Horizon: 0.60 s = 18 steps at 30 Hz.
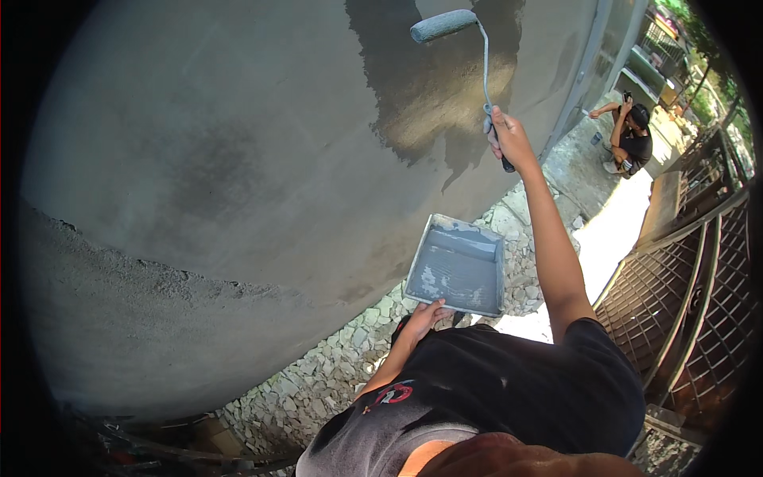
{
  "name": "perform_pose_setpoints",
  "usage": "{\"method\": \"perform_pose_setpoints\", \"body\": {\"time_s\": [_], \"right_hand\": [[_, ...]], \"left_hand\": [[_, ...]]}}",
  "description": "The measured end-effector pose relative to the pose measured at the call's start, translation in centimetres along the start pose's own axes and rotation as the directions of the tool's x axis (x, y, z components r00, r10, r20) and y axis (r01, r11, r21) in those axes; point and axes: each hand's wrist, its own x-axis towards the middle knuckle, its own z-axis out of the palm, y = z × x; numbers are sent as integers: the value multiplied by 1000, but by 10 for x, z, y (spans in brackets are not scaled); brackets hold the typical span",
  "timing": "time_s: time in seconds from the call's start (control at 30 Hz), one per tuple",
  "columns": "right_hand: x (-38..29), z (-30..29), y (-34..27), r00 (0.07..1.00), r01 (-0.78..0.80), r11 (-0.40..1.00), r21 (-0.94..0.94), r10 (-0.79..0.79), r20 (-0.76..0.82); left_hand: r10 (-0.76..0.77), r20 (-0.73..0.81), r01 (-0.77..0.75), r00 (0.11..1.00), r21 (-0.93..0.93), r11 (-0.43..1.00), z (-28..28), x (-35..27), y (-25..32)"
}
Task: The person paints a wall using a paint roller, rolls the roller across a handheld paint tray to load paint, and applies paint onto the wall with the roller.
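My right hand (508, 138) grips the dark handle of a paint roller (444, 25), its arm stretched up and forward. The roller's sleeve is coated blue-grey and is up against or just in front of a rendered wall (268, 149); I cannot tell if it touches. Behind it a darker, wet-looking patch (411, 101) with ragged lower edges covers part of that wall. My left hand (428, 317) holds the near rim of a square paint tray (459, 262) at waist height. Grey paint coats the tray's inside, with a wetter band along its far end.
Broken stone rubble (322, 381) lies along the foot of the wall. To the right, a person (633, 140) crouches on a concrete slab (587, 179) beside a small dark cup (596, 138). A metal lattice gate (685, 298) stands close on my right. A pale vertical trim (575, 89) edges the wall.
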Motion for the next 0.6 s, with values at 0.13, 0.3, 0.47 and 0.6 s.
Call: {"method": "perform_pose_setpoints", "body": {"time_s": [0.13,0.3,0.47,0.6], "right_hand": [[17,1,0,998,-3,1000,1,3,56],[25,0,32,994,-64,995,73,57,98],[-3,13,85,981,-135,984,112,117,152],[-17,21,111,974,-198,973,116,182,134]], "left_hand": [[1,-39,-1,999,3,1000,2,0,-4],[20,-122,-15,992,47,999,16,-2,-3],[-9,-70,5,998,-45,999,1,12,-13],[-44,-68,43,997,-10,999,4,16,-6]]}}
